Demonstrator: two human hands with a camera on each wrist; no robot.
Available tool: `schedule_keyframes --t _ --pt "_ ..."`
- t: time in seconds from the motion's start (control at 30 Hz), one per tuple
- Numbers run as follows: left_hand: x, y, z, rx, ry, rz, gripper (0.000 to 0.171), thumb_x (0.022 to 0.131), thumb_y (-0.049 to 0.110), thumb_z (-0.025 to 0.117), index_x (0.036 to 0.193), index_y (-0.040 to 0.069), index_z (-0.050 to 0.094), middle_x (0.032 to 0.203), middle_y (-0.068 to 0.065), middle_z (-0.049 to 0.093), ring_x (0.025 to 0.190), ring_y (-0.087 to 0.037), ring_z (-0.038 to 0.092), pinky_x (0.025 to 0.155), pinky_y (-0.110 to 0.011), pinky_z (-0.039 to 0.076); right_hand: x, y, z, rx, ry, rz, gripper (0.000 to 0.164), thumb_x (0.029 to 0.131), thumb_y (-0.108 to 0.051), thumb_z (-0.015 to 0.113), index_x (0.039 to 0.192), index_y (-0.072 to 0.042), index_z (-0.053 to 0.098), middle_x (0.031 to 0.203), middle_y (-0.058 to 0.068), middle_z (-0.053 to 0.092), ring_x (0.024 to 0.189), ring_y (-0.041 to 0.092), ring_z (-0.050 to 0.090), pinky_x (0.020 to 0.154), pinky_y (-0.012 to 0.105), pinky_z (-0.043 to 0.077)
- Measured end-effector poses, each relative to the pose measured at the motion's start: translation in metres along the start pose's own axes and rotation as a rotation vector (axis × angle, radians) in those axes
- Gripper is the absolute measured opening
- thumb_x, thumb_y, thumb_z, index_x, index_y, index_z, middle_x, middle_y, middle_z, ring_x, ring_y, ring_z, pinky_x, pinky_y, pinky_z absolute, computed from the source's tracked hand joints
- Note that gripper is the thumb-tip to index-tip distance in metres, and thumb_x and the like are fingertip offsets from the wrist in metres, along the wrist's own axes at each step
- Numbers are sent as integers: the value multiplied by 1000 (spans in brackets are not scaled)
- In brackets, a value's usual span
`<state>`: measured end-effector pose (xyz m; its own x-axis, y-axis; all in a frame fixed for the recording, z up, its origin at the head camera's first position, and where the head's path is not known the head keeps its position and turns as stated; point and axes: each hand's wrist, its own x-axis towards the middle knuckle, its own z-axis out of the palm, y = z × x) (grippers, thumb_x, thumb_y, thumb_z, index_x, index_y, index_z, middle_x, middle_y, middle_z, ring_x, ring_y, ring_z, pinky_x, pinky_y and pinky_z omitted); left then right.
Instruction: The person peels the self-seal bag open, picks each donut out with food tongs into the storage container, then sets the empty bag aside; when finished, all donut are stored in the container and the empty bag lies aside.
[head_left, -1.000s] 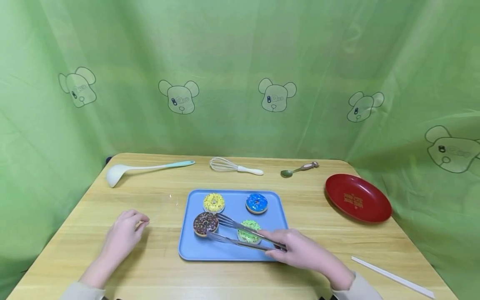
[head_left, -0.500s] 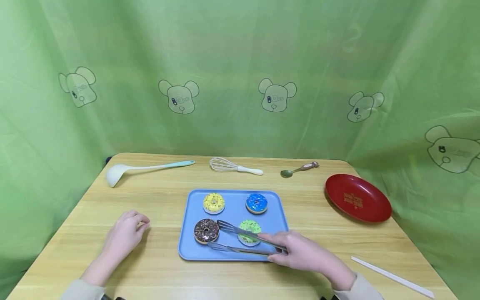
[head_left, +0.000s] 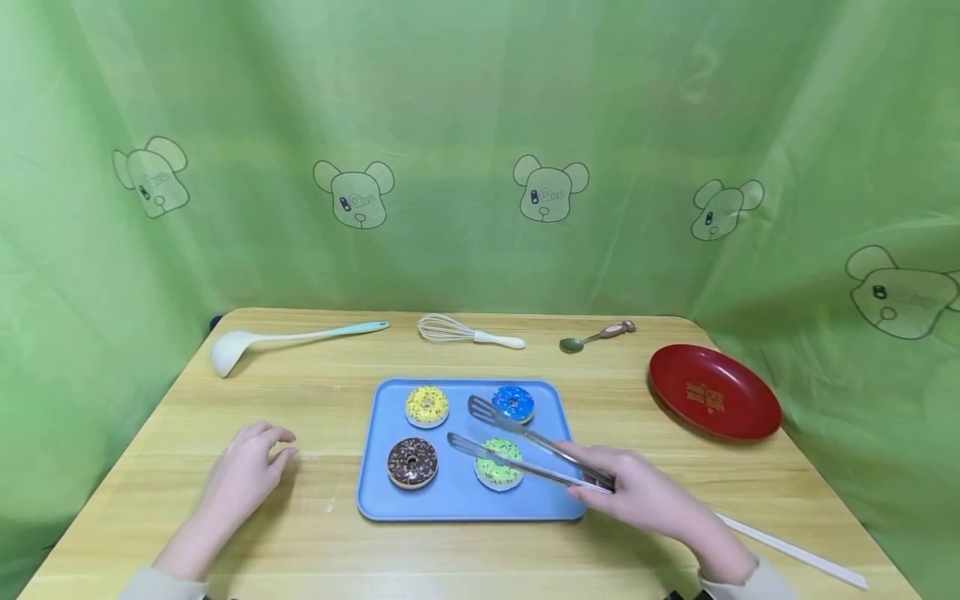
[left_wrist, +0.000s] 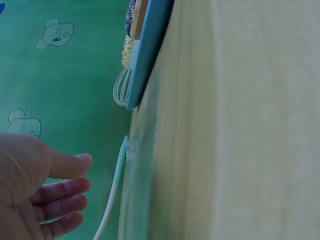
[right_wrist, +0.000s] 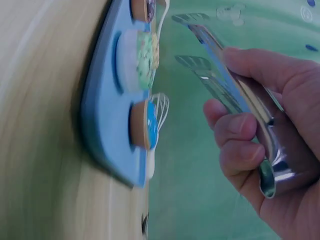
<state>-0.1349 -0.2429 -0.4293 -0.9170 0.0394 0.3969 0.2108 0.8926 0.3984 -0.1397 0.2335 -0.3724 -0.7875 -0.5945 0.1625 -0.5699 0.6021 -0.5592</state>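
Observation:
My right hand (head_left: 633, 492) grips a pair of metal tongs (right_wrist: 240, 92), thumb on one arm and curled fingers on the other. The tongs' slotted tips stand apart with nothing between them, above the blue tray (head_left: 450, 504). On the tray lie a chocolate donut (head_left: 412, 463) at front left, a green donut (head_left: 498, 465) at front right, partly behind the tongs, a yellow donut (head_left: 427, 407) at back left and a blue donut (head_left: 513, 403) at back right. Left of the tray, my left hand (head_left: 243, 475) holds nothing, its fingers loosely curled.
Along the table's back lie a white ladle (head_left: 285, 337), a whisk (head_left: 468, 332) and a small spoon (head_left: 596, 337). A red plate (head_left: 716, 392) is at the right. A white stick (head_left: 795, 550) lies at front right, partly behind the right forearm.
The tongs have come off the chocolate donut, which now lies nearer the tray's front than a second ago. My right hand has moved up and right with them. The left hand barely moved.

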Motion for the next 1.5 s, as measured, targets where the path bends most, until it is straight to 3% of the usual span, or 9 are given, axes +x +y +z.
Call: schedule_keyframes --t 0.2,0.33,0.53,0.7,0.9,1.07,1.2,1.37,1.5 --pt "1 4 -2 -20 59 21 20 78 8 72 97 2 66 95 -14 64 90 -35 58 74 -52 48 -19 20 -7 9 166 21 49 85 -20 70 131 -13 54 67 -9 49 55 3 43 45 20 41" --pt "2 5 -1 -25 117 55 27 77 9 73 101 1 64 91 -12 65 87 -32 58 73 -50 48 -30 35 -12 -104 262 88 52 85 -18 69 133 -10 51 96 3 65 76 7 56 62 22 49" --pt "2 8 -2 -26 139 63 29 78 10 73 103 1 64 90 -10 66 87 -31 58 72 -49 48 -40 48 -17 -199 340 224 56 87 -21 67 136 -4 45 122 22 56 93 25 57 77 41 50" --pt "1 9 -3 -41 138 55 31 79 11 73 106 0 63 91 -12 66 89 -32 58 72 -49 48 -39 51 -16 -205 371 294 58 90 -21 62 135 8 39 125 32 49 100 40 56 83 59 44" --pt "1 9 -3 -52 125 39 32 81 13 72 108 1 62 93 -11 66 90 -32 58 72 -49 48 -38 57 -13 -158 321 417 62 95 -28 54 137 11 31 134 35 37 118 52 38 95 63 32" --pt "1 7 -3 -52 128 40 29 80 13 71 106 1 63 92 -11 66 90 -32 58 74 -49 48 -37 62 -9 -183 305 466 60 96 -25 52 136 13 31 127 37 43 112 53 44 92 64 35" --pt "1 8 -3 -56 119 31 28 80 13 71 105 0 64 93 -11 65 89 -31 58 75 -49 48 -34 64 -5 -180 276 511 57 95 -25 53 137 8 32 99 32 60 86 45 60 79 59 46" --pt "1 9 -3 -63 103 15 27 82 14 70 105 0 64 94 -12 65 90 -31 57 75 -50 48 -31 66 -1 -183 228 520 59 95 -23 53 138 9 28 97 35 59 80 46 61 70 59 49" --pt "1 9 -4 -62 105 12 26 83 16 69 104 1 64 93 -11 65 90 -31 57 75 -49 48 -27 67 2 -131 149 580 67 94 -23 53 142 9 17 85 32 59 54 35 60 50 48 52"
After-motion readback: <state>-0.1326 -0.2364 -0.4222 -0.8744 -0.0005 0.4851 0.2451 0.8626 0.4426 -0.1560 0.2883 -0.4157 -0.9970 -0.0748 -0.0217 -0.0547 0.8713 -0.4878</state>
